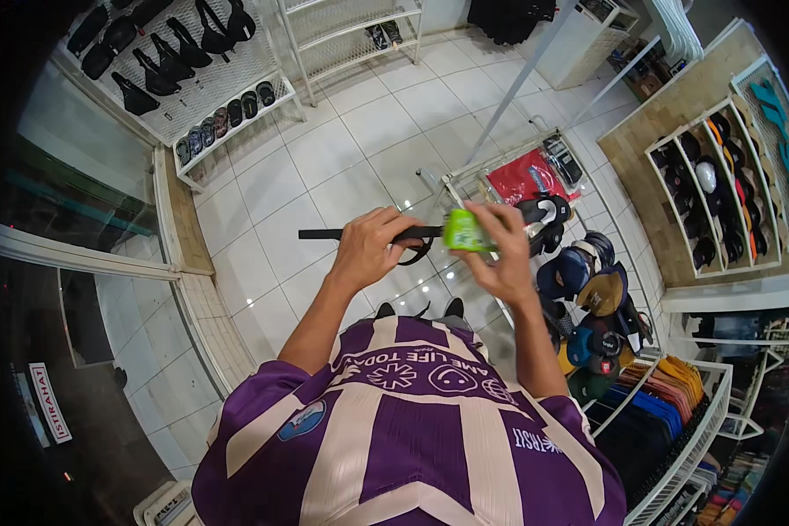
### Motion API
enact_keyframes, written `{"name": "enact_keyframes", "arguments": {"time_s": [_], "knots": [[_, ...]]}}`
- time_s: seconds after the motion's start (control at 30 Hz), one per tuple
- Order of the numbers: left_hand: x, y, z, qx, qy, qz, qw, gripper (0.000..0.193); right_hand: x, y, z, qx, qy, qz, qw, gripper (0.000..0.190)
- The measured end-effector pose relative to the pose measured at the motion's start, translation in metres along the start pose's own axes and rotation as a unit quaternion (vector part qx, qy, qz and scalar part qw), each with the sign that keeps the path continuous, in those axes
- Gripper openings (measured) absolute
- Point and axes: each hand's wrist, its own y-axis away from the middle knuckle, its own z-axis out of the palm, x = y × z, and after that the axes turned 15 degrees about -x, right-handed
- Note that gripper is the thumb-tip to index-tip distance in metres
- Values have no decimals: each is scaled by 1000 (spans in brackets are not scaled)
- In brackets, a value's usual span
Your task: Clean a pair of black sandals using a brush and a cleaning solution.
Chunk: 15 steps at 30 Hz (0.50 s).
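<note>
My left hand [368, 246] grips a straight, flat black strip [319, 234]; the picture does not settle whether it is a bar or a stiff strap. One end sticks out to the left of my fist, and a curved black loop [421, 254] hangs below it on the right. In my right hand [502, 253] is a bright green container or packet [463, 230], blurred, with pale printing. It meets the strip's right end in the picture, and whether they touch I cannot tell. Both hands are held out in front of my chest, above the tiled floor [361, 171].
To the right, a low white wire rack [457, 191] carries caps [562, 273] and a red packaged garment [523, 176]. Hung clothes [657, 394] are nearer me. Sandals [220, 121] line a white bench at upper left, below black bags [171, 59]. A glass door [92, 263] is at left.
</note>
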Motion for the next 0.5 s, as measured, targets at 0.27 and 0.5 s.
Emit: {"name": "enact_keyframes", "arguments": {"time_s": [0.27, 0.5], "knots": [[-11, 7, 4, 46, 69, 6, 997, 27, 45, 17, 16, -16, -129, 90, 988, 69], [-13, 10, 11, 81, 266, -23, 960, 22, 29, 11, 55, 53, -426, 50, 902, 71]]}}
